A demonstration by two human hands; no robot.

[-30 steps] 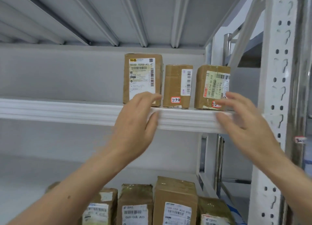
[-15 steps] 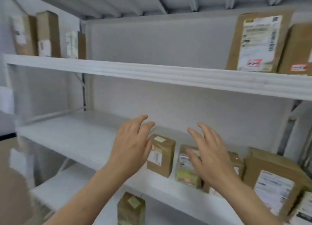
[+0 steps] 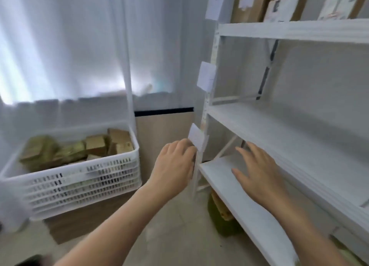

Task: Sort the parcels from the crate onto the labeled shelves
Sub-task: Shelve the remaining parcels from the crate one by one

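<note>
Nothing is carried: on the left hand point(image 3: 175, 166) and right hand point(image 3: 257, 172) each grip is spread and empty. The parcels point(image 3: 95, 145) are heaped in the crate point(image 3: 83, 182) at nine o'clock, shelves point(image 3: 279, 130) at three. A fetch is judged due: one parcel to be picked, its label read.

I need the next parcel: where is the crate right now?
Head view: the white crate sits low on the left, parcels inside, left of the shelf post and left hand.

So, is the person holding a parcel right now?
No, the left hand and the right hand are both empty, held out by the white shelf.
</note>
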